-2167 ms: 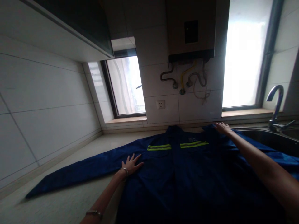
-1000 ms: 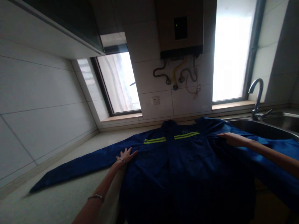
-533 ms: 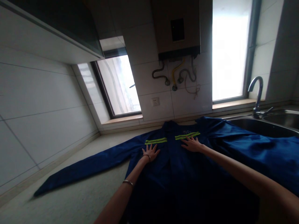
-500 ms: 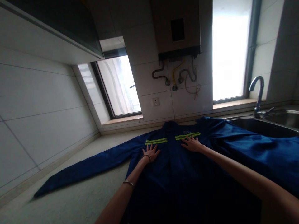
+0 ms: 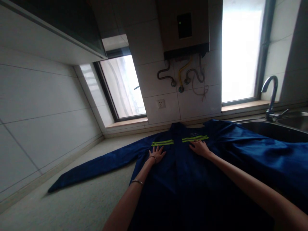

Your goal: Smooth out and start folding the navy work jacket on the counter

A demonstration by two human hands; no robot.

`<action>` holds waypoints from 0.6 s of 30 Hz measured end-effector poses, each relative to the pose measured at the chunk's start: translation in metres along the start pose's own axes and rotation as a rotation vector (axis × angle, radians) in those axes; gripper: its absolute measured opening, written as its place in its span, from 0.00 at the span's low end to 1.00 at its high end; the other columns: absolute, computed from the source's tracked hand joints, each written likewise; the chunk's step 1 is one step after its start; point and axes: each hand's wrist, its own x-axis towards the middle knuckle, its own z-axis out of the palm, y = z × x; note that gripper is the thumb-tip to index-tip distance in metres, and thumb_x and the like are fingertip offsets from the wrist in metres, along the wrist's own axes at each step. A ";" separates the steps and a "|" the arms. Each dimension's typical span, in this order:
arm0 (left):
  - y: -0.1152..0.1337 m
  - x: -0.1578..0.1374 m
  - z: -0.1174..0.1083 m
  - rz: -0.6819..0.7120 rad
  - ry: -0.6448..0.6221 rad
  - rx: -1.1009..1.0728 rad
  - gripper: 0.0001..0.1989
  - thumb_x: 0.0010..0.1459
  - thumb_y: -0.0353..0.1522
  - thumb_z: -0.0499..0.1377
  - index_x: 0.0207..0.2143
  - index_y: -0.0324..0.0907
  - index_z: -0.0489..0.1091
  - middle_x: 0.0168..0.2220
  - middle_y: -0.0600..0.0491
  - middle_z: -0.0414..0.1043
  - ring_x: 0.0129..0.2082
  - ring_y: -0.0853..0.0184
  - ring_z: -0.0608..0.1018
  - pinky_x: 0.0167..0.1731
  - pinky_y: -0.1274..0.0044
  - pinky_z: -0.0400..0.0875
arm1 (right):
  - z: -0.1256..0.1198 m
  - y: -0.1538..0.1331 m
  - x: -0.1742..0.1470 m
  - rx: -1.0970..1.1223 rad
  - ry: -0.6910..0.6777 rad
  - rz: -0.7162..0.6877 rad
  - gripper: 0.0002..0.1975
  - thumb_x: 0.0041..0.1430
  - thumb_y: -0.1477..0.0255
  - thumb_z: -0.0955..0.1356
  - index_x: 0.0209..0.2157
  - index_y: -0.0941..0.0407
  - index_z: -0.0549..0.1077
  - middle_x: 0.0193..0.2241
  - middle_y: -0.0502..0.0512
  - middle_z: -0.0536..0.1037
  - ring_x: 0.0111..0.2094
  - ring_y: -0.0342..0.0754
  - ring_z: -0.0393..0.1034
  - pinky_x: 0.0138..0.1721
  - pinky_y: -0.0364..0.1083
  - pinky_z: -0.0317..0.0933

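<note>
A dark blue work jacket (image 5: 178, 166) with yellow-green reflective stripes across the chest lies spread on the countertop (image 5: 96, 202). Its collar points at the back wall, and one sleeve stretches out to the left. The other sleeve runs to the right past the sink. My left hand (image 5: 157, 154) rests flat on the chest just below the left stripe, fingers spread; bracelets circle that wrist and forearm. On the opposite chest panel, my right hand (image 5: 200, 148) presses just under the right stripe with its fingers extended. The jacket's lower part is lost in shadow.
To the right is a steel sink (image 5: 255, 123) with a curved faucet (image 5: 271, 96). A water heater (image 5: 184, 29) with pipes hangs on the tiled wall above a socket (image 5: 160, 103). A cabinet (image 5: 55, 29) overhangs at upper left; two windows light the room.
The left sleeve's end has shifted a little to the right. My right hand's fingers have drawn slightly closer together. A small green light now shows on the heater. The view has shifted slightly.
</note>
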 end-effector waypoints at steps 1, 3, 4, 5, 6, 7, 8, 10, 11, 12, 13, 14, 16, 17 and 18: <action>0.000 -0.001 0.000 0.003 0.001 -0.002 0.36 0.56 0.55 0.35 0.64 0.54 0.40 0.66 0.51 0.32 0.63 0.45 0.38 0.54 0.46 0.39 | 0.000 0.000 -0.002 0.002 0.009 0.005 0.26 0.61 0.53 0.55 0.54 0.49 0.65 0.51 0.59 0.69 0.50 0.59 0.61 0.47 0.56 0.52; 0.001 -0.004 -0.001 0.009 0.001 -0.003 0.35 0.57 0.55 0.35 0.64 0.54 0.40 0.66 0.52 0.32 0.63 0.45 0.38 0.54 0.46 0.39 | -0.001 0.000 -0.004 -0.004 0.014 0.015 0.25 0.60 0.53 0.55 0.53 0.49 0.66 0.50 0.59 0.69 0.50 0.58 0.62 0.47 0.55 0.52; 0.001 -0.006 -0.001 0.012 -0.001 -0.001 0.35 0.57 0.54 0.35 0.64 0.53 0.40 0.66 0.51 0.32 0.63 0.45 0.39 0.54 0.46 0.39 | -0.001 0.000 -0.005 -0.011 0.012 0.020 0.25 0.60 0.53 0.55 0.53 0.49 0.67 0.50 0.58 0.70 0.49 0.58 0.62 0.47 0.55 0.52; 0.001 -0.007 -0.002 0.017 -0.003 0.001 0.35 0.57 0.54 0.35 0.64 0.53 0.40 0.66 0.51 0.32 0.63 0.45 0.39 0.54 0.46 0.39 | -0.002 0.000 -0.006 -0.016 0.009 0.022 0.25 0.60 0.53 0.55 0.53 0.48 0.67 0.50 0.58 0.70 0.49 0.57 0.62 0.47 0.54 0.53; 0.001 -0.008 -0.002 0.022 -0.002 0.003 0.35 0.57 0.54 0.35 0.64 0.53 0.40 0.66 0.51 0.32 0.63 0.45 0.39 0.54 0.46 0.39 | -0.002 0.000 -0.006 -0.020 0.006 0.022 0.25 0.60 0.53 0.55 0.52 0.48 0.67 0.50 0.57 0.70 0.49 0.57 0.62 0.47 0.54 0.53; 0.001 -0.009 -0.002 0.026 0.000 0.005 0.35 0.57 0.54 0.35 0.64 0.53 0.40 0.66 0.51 0.32 0.63 0.45 0.39 0.54 0.46 0.39 | -0.003 -0.001 -0.007 -0.021 0.004 0.019 0.25 0.60 0.53 0.55 0.52 0.48 0.67 0.50 0.57 0.70 0.49 0.57 0.62 0.47 0.53 0.53; 0.000 -0.009 -0.002 0.031 0.003 0.006 0.35 0.57 0.54 0.35 0.64 0.53 0.40 0.66 0.52 0.32 0.63 0.45 0.39 0.54 0.46 0.39 | -0.003 -0.001 -0.007 -0.020 0.005 0.016 0.24 0.60 0.53 0.55 0.52 0.48 0.68 0.50 0.57 0.70 0.49 0.56 0.63 0.47 0.53 0.53; -0.001 -0.008 -0.001 0.039 0.007 0.004 0.35 0.57 0.55 0.34 0.64 0.53 0.40 0.66 0.52 0.31 0.63 0.45 0.38 0.54 0.47 0.39 | -0.003 -0.001 -0.008 -0.016 0.016 0.007 0.24 0.60 0.54 0.55 0.52 0.48 0.68 0.49 0.57 0.71 0.48 0.56 0.63 0.46 0.52 0.54; -0.002 -0.008 0.000 0.044 0.010 0.001 0.35 0.57 0.55 0.34 0.64 0.53 0.40 0.66 0.52 0.32 0.63 0.45 0.38 0.54 0.47 0.39 | -0.003 -0.001 -0.008 -0.014 0.026 0.002 0.24 0.60 0.54 0.55 0.52 0.48 0.68 0.48 0.57 0.71 0.48 0.55 0.64 0.45 0.51 0.54; -0.003 -0.007 0.000 0.049 0.012 -0.003 0.35 0.57 0.55 0.34 0.64 0.54 0.40 0.66 0.52 0.32 0.63 0.45 0.39 0.54 0.47 0.40 | -0.003 0.000 -0.008 -0.013 0.037 0.001 0.24 0.60 0.53 0.55 0.52 0.48 0.68 0.48 0.57 0.72 0.47 0.55 0.64 0.45 0.51 0.54; -0.004 -0.006 0.001 0.051 0.013 -0.004 0.36 0.57 0.55 0.34 0.64 0.54 0.40 0.66 0.52 0.32 0.63 0.45 0.39 0.54 0.47 0.40 | -0.002 0.000 -0.009 -0.012 0.045 -0.002 0.24 0.60 0.53 0.55 0.51 0.49 0.68 0.47 0.57 0.72 0.47 0.55 0.64 0.45 0.51 0.54; -0.004 -0.006 0.002 0.050 0.015 -0.005 0.36 0.56 0.55 0.34 0.64 0.54 0.40 0.66 0.52 0.32 0.63 0.45 0.39 0.54 0.46 0.40 | -0.002 -0.001 -0.009 -0.011 0.050 -0.003 0.24 0.60 0.53 0.55 0.51 0.49 0.69 0.47 0.57 0.72 0.47 0.55 0.64 0.45 0.51 0.54; -0.005 -0.005 0.003 0.044 0.020 -0.007 0.35 0.56 0.55 0.35 0.64 0.54 0.41 0.66 0.52 0.33 0.64 0.45 0.39 0.54 0.46 0.40 | -0.003 -0.001 -0.010 -0.009 0.042 0.005 0.24 0.60 0.54 0.56 0.50 0.49 0.69 0.46 0.57 0.72 0.47 0.55 0.64 0.45 0.51 0.54; -0.005 -0.004 0.004 0.041 0.020 -0.008 0.35 0.57 0.55 0.35 0.64 0.55 0.41 0.66 0.52 0.33 0.64 0.46 0.39 0.54 0.46 0.40 | -0.003 -0.001 -0.010 -0.008 0.033 0.012 0.24 0.60 0.54 0.56 0.51 0.49 0.69 0.46 0.58 0.72 0.47 0.55 0.64 0.45 0.51 0.54; -0.005 -0.004 0.004 0.038 0.023 -0.010 0.35 0.57 0.55 0.35 0.64 0.55 0.41 0.66 0.53 0.33 0.64 0.46 0.39 0.54 0.46 0.40 | -0.003 -0.002 -0.010 -0.006 0.028 0.018 0.24 0.60 0.54 0.56 0.51 0.49 0.69 0.46 0.58 0.72 0.47 0.55 0.64 0.45 0.51 0.53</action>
